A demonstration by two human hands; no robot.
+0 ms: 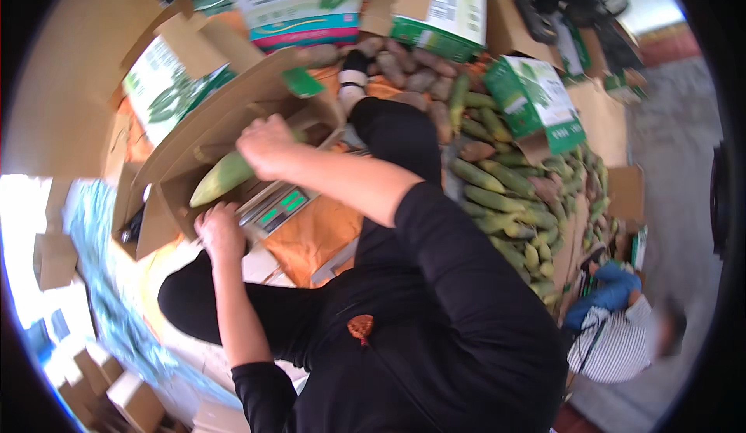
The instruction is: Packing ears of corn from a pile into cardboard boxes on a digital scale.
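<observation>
An open cardboard box (175, 204) stands in front of me, its flaps raised. A long pale-green radish (224, 178) lies slantwise in its opening. My right hand (266, 147) is closed around the upper end of this radish. At the box's near edge, my left hand (221, 231) has its fingers curled over the cardboard, close to the radish's lower tip; the fingertips are partly hidden. Right beside the box a scale (281, 209) shows lit green displays. The inside of the box is mostly in shadow.
A large pile of green radishes (521, 200) lies to the right, with purplish-brown roots (420, 76) behind it. Printed boxes (439, 13) stand at the back. Orange sheeting (315, 239) covers the floor by the scale. Another person (614, 344) sits at the far right.
</observation>
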